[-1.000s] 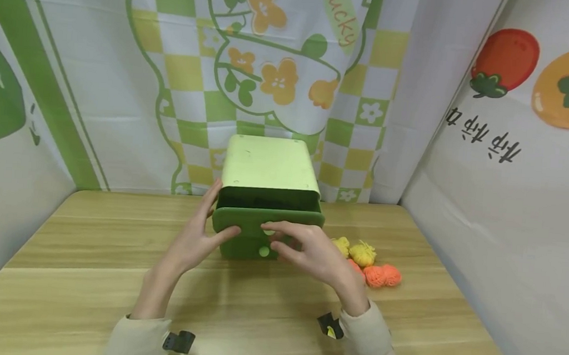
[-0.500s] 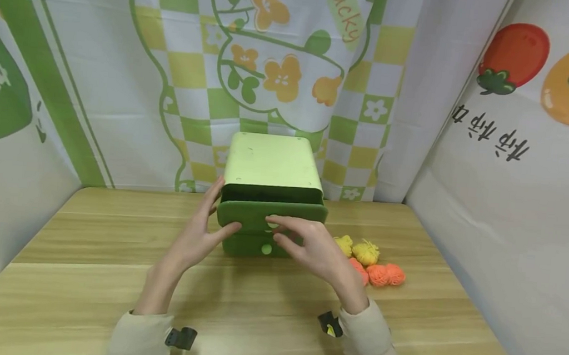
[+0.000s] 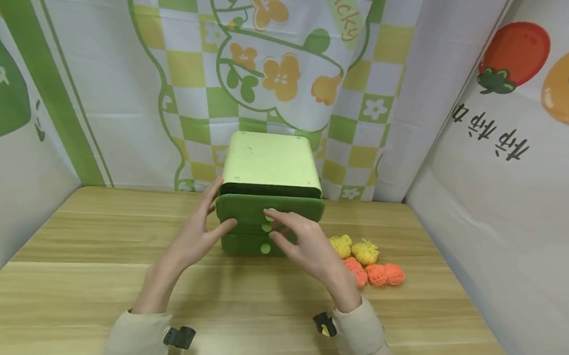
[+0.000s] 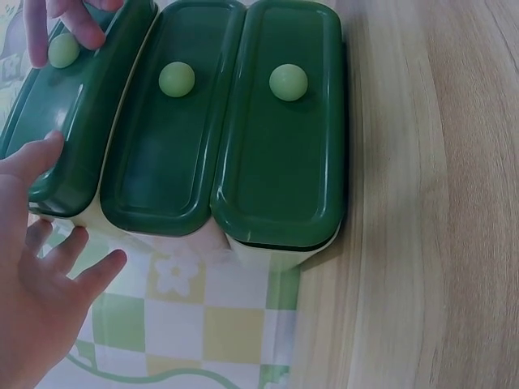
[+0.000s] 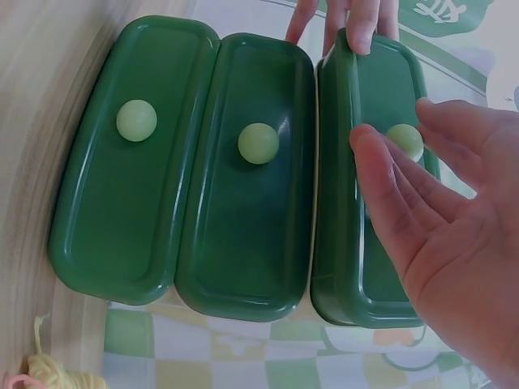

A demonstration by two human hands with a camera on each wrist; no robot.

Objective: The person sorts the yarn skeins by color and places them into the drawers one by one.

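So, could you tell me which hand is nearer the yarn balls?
Right. The right hand is just left of the yarn balls; the left hand is beyond the drawers.

Green tag (image 3: 343,16) on the far backdrop: we read "Lucky".
Right wall cloth: we see black characters (image 3: 493,136), inverted, and cannot read them.

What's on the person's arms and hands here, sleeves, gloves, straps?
Both hands are bare, no gloves or rings visible: left hand, right hand. Each forearm is covered by a long beige sleeve, left sleeve and right sleeve. A small black clip sits at each cuff, left clip and right clip; the right one shows a bit of yellow.
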